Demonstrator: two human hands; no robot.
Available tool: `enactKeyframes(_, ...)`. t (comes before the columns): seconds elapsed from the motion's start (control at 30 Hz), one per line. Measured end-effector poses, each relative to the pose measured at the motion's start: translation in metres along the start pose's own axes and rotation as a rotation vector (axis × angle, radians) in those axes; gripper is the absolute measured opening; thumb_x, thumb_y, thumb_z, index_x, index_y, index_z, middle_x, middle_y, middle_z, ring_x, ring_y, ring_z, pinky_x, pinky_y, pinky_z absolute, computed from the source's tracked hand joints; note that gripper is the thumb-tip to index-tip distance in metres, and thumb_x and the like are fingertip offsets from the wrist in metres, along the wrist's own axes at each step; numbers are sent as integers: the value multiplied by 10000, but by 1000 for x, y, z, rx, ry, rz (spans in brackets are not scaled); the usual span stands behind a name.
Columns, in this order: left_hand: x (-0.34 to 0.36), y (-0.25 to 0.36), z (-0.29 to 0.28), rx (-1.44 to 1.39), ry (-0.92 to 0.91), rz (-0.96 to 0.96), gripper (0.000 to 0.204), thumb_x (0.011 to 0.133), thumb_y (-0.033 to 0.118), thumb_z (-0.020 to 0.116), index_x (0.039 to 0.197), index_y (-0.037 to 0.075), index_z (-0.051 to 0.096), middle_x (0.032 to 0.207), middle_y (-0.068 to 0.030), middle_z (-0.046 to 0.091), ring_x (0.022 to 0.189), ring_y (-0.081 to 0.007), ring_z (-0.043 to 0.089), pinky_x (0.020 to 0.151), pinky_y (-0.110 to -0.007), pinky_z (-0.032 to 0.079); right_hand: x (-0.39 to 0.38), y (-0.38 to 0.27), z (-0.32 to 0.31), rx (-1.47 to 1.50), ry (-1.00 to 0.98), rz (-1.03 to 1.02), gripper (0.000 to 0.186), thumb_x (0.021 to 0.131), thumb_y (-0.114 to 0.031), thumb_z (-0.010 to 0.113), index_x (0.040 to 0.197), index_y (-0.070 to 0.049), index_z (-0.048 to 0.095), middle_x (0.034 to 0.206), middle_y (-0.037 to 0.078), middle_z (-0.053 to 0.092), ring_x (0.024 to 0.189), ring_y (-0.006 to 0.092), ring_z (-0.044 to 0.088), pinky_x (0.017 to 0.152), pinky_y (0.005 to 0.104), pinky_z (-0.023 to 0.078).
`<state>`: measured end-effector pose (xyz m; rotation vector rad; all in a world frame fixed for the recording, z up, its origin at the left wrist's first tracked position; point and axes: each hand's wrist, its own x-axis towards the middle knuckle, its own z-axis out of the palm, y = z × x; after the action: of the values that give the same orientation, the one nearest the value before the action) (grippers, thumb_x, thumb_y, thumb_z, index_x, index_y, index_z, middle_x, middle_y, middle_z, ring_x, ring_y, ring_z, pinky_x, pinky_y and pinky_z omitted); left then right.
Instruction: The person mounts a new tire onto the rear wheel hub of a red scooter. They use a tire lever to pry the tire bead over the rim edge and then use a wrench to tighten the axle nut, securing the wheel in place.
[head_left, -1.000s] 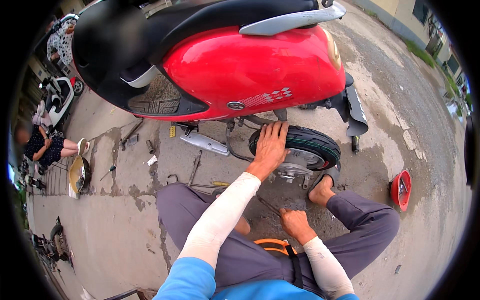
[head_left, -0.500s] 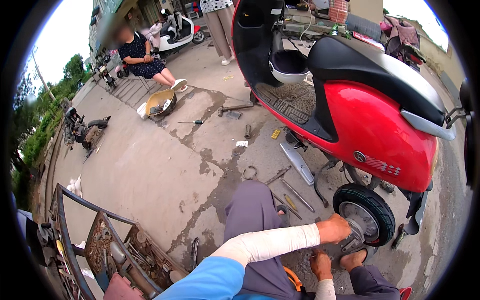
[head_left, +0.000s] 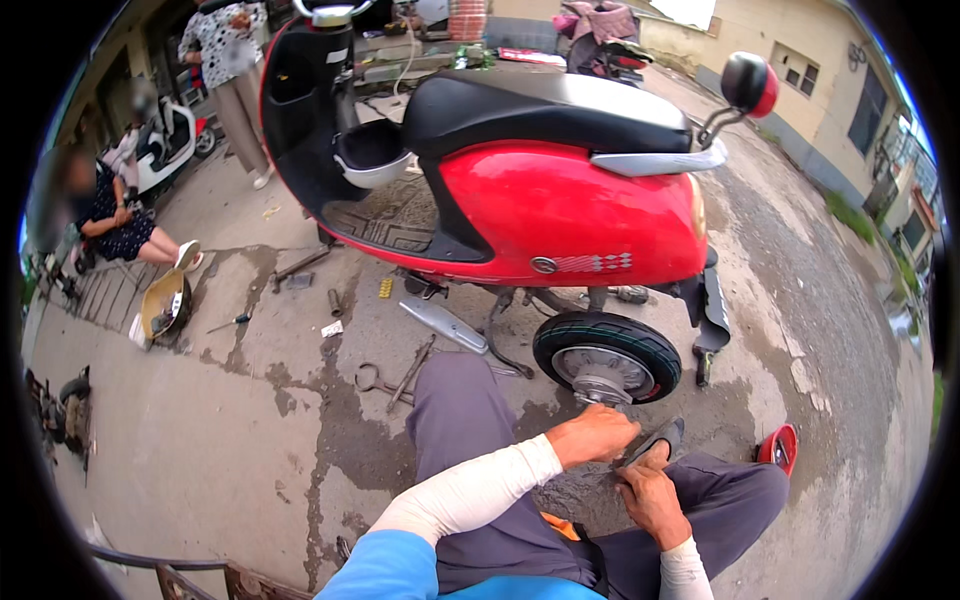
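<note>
A small wheel (head_left: pixel 660 362) with a black tyre stands tilted on the ground under the rear of a red scooter (head_left: pixel 590 210). Its metal hub (head_left: pixel 603 386) faces me. My left hand (head_left: pixel 597 435) is closed right below the hub; whatever its fingers hold is hidden. Beside it, my right hand (head_left: pixel 655 503) has its fingers curled near my sandalled foot (head_left: pixel 655 445); anything in them cannot be made out. Both forearms wear pale sleeves.
Tools lie to the left: a ring-ended tool (head_left: pixel 372 378), a silver cover (head_left: pixel 443 324), a hammer (head_left: pixel 300 268), a screwdriver (head_left: pixel 233 322). A basin (head_left: pixel 165 305) stands by a seated person (head_left: pixel 105 215). A red bowl (head_left: pixel 779 450) sits right of my knee.
My view has swung to the right, so the scooter and wheel sit further left in it. My left hand has come down from the hub's side to below it, close to my right hand.
</note>
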<state>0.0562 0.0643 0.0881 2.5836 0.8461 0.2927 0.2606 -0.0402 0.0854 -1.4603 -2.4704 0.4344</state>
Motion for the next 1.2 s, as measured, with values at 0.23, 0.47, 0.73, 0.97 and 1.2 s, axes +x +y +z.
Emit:
enactKeyframes(0.23,-5,-6,7,112,-145,-82,385,899,226,724,1207,34,599,1027,-210,724,962,-419,700,808,-525,550,62,30,-34,-238,-26,-238,81,759,-99,716,833,-78,690,758,105,721,764,307,742,748,467,505)
enactKeyframes(0.47,5,24,29,118,-333,-74,255,889,175,655,1089,18,638,933,-193,719,902,-392,704,798,-498,551,52,45,-6,-301,-147,-71,57,758,-177,752,777,-124,750,761,47,732,783,244,727,690,416,491)
enactKeyframes(0.73,21,37,57,-504,-185,-235,337,909,285,640,1204,153,734,1152,-245,712,1140,-331,681,1004,-483,508,43,40,-16,-262,-217,-46,163,826,-226,696,827,-76,761,789,81,737,790,227,695,735,407,457)
enactKeyframes(0.97,55,33,110,-170,-329,-73,260,881,162,624,1068,5,713,1053,-176,717,1076,-344,671,1045,-478,481,38,96,-24,-86,-369,-80,142,820,-189,689,824,-68,764,838,106,749,817,246,713,750,408,471)
enactKeyframes(1.2,79,53,125,-58,-189,-164,215,867,134,644,1026,15,726,990,-169,733,1005,-346,701,962,-478,518,47,134,-29,-132,-500,-166,67,792,-181,748,804,-119,770,807,67,760,819,231,732,722,387,478)
